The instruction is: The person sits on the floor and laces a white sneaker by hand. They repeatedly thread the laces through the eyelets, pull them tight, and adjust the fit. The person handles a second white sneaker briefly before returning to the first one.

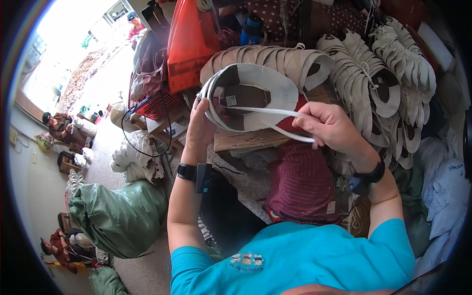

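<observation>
A white shoe upper (pixel 283 84) with a dark lining and a small pale label inside is held up before me. My left hand (pixel 200 120) grips its left end, the fingers partly hidden behind the rim. My right hand (pixel 330 127) pinches a white cord (pixel 280 112) at the upper's right side. The cord runs from inside the upper in two strands to my right fingers, and one strand looks fairly taut. Just behind lies a row of nested beige shoe uppers (pixel 246 59) on a wooden bench (pixel 241 141).
Tied bundles of shoe uppers (pixel 351 78) hang at the right. A red plastic bag (pixel 191 46) and red basket (pixel 158 106) stand at the back left. Burgundy striped cloth (pixel 301 184) is below the bench. A green sack (pixel 120 216) is on the floor; several people sit farther left.
</observation>
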Motion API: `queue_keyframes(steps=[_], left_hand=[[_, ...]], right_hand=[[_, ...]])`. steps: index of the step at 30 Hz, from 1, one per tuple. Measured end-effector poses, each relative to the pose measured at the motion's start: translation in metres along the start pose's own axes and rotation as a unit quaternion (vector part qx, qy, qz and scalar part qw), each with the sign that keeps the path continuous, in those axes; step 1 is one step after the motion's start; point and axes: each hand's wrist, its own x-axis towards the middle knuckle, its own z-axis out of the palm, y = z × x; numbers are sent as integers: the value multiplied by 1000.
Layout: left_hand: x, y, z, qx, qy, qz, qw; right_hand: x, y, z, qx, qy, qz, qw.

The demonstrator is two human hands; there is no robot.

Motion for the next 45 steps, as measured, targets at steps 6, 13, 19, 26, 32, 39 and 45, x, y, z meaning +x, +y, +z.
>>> queue_keyframes(steps=[6, 13, 19, 26, 32, 39, 45], left_hand=[[7, -24, 6, -31, 42, -16, 998], [-8, 12, 45, 81, 3, 92, 993], [-82, 50, -3, 189, 132, 50, 972], [-191, 60, -68, 293, 283, -25, 913], [-347, 45, -125, 141, 516, 9, 845], [-484, -58, -158, 143, 641, -54, 752], [-567, -128, -161, 149, 708, -125, 679]], right_hand=[[69, 26, 57, -330, 111, -322, 881], [115, 27, 98, -453, -10, -220, 864], [197, -9, 80, -415, 104, -321, 845], [310, 48, 41, -429, 34, -176, 885], [270, 18, 32, -374, 28, -180, 909], [160, 76, -27, -243, -33, -127, 961], [53, 91, -56, -234, -69, 31, 969]])
